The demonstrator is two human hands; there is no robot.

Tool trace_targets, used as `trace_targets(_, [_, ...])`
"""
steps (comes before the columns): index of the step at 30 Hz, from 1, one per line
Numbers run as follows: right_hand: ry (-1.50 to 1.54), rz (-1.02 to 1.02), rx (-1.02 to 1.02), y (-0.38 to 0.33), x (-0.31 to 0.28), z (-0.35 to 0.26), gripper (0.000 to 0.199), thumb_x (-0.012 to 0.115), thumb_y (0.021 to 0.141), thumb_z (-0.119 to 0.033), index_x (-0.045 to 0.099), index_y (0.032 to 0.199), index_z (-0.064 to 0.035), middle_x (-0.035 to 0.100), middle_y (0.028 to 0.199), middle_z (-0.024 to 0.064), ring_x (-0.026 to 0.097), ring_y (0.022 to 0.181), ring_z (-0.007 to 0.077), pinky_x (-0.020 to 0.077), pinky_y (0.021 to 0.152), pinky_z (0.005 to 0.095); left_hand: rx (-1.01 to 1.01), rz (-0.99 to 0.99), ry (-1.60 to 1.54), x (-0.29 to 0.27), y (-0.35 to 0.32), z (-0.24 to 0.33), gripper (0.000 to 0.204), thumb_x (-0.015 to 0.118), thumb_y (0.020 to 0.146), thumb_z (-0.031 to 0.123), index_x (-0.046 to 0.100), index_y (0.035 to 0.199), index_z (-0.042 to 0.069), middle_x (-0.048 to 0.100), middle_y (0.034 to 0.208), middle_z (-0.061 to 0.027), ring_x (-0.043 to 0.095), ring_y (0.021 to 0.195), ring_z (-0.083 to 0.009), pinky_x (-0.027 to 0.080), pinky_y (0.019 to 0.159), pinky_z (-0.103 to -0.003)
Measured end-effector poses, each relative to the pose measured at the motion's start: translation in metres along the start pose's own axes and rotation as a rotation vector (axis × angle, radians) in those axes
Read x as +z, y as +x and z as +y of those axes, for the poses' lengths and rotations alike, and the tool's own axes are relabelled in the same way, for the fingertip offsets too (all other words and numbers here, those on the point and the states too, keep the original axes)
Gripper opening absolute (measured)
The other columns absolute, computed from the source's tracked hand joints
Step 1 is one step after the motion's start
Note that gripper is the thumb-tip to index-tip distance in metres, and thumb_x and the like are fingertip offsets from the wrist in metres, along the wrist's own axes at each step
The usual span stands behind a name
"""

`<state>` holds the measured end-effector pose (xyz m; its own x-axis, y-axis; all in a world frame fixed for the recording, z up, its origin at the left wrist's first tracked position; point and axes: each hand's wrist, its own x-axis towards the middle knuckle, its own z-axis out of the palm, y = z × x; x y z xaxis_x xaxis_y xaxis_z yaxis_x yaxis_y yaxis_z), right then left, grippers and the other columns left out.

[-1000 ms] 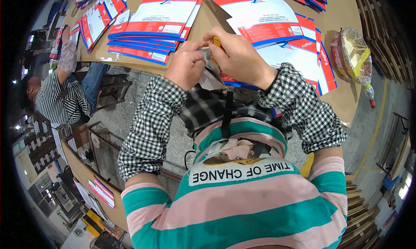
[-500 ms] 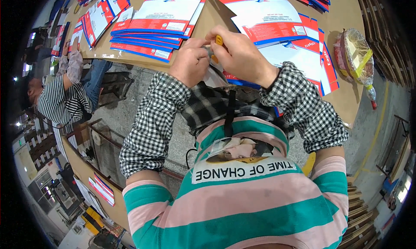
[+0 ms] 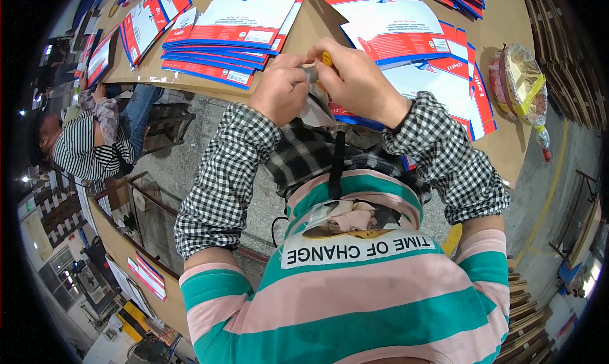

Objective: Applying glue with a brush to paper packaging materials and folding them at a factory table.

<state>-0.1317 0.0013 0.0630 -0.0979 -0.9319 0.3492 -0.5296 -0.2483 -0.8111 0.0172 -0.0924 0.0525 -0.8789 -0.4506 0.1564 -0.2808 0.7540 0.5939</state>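
Observation:
In front of my body, at the near edge of the brown table, my two hands meet. My right hand point(image 3: 361, 82) is closed around a small tool with a yellow end point(image 3: 327, 58); its kind is mostly hidden by the fingers. My left hand point(image 3: 280, 92) is closed beside it, its fingertips at a greyish piece point(image 3: 311, 75) that I cannot make out. Below them shows a pale flap point(image 3: 316, 113). Just beyond my hands lie a left stack point(image 3: 244, 15) and a right stack point(image 3: 396, 26) of flat red, white and blue printed packs.
A cut-open clear plastic bottle point(image 3: 542, 104) with yellow tape lies at the table's right edge. More packs point(image 3: 147, 28) spread at the far left, where a co-worker in a striped top point(image 3: 79, 145) sits. Stacked brown boards point(image 3: 564, 40) stand at the right.
My right hand and the yellow-ended tool have shifted slightly right. My left hand stays nearly in place. The co-worker's arms have drawn closer to their body, and a pack near them has tilted.

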Motion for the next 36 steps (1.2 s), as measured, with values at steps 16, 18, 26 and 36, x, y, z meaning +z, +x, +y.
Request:
trace_targets(16, [0.065,0.108,0.119,0.011,-0.033,-0.025,0.018,0.049,0.083,-0.007,0.05,0.099,-0.0005,0.059,0.073,0.0194,0.06,0.069,0.0369,0.0465,0.058,0.0396,0.076,0.022,-0.02,-0.002,0.006,-0.007,0.011,0.053,0.072,0.002,0.061,0.067,-0.004,0.06,0.105,-0.0191,0.054,0.098,-0.0332,0.044,0.085,-0.039])
trace_targets(18, [0.081,0.11,0.096,0.012,-0.029,-0.032,0.018,0.048,0.084,-0.006,0.05,0.1,0.0001,0.058,0.075,0.0197,0.06,0.068,0.0351,0.0468,0.059,0.0375,0.071,0.072,-0.028,-0.005,0.003,-0.007,0.01,0.054,0.071,0.002,0.06,0.065,-0.004,0.06,0.104,-0.0192,0.054,0.097,-0.0331,0.045,0.084,-0.039])
trace_targets(26, [0.366,0.349,0.25,-0.006,-0.067,-0.04,0.018,0.048,0.091,-0.006,0.05,0.108,0.0008,0.059,0.088,0.0089,0.057,0.076,0.0147,0.0469,0.067,0.0248,-0.022,-0.009,-0.17,0.021,0.003,-0.015,0.013,0.053,0.07,0.003,0.064,0.076,-0.001,0.053,0.118,-0.019,0.048,0.11,-0.0334,0.037,0.096,-0.042])
trace_targets(36, [0.411,0.853,0.14,-0.047,-0.147,-0.054,0.029,0.042,0.095,-0.013,0.042,0.12,0.0017,0.054,0.097,0.0111,0.053,0.083,0.0121,0.0456,0.072,0.022,-0.885,-0.035,-0.326,-0.014,0.026,0.029,0.067,0.055,0.079,0.027,0.032,0.131,-0.007,0.045,0.122,-0.0297,0.046,0.115,-0.0344,0.036,0.098,-0.042])
